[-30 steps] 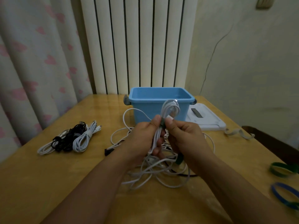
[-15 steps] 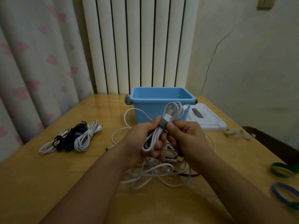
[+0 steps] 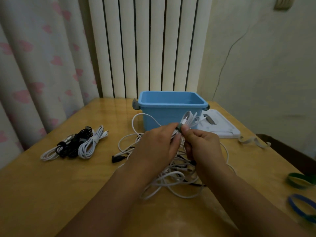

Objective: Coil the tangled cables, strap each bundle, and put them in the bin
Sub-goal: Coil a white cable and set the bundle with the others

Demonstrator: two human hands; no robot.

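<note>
Now, nearest first: two loose strap rings, one blue (image 3: pixel 301 209) and one green (image 3: pixel 301 181), lie at the right edge of the surface (image 3: pixel 51 194), well apart from both hands.
Tangle: the uncoiled white and black cables (image 3: pixel 171 178) sprawl on the surface under and just beyond the wrists.
Left hand (image 3: pixel 157 147): its grip is curled round the lower part of the white coiled bundle (image 3: pixel 189 118), thumb tip pressed at the strap.
Right hand (image 3: pixel 203 144): thumb and forefinger pinch the grey-green strap (image 3: pixel 179 129) at the bundle's waist, touching the left thumb.
Bundle axis: it runs from the palms up and away, its looped head leaning a little right and showing against the front wall of the bin.
Key relation: the blue bin (image 3: pixel 164 115) stands directly beyond the hands, its open mouth above and behind the bundle's head; both hands seem about equally near it.
Judged step: the strap looks nearly closed, so the coming move is probably a lift forward over the near rim.
Left side: three strapped bundles (image 3: pixel 75 144), white and black, wait on the surface, not yet binned.
Beyond right: a white lid (image 3: pixel 222 127) lies just beside the bin.
</note>
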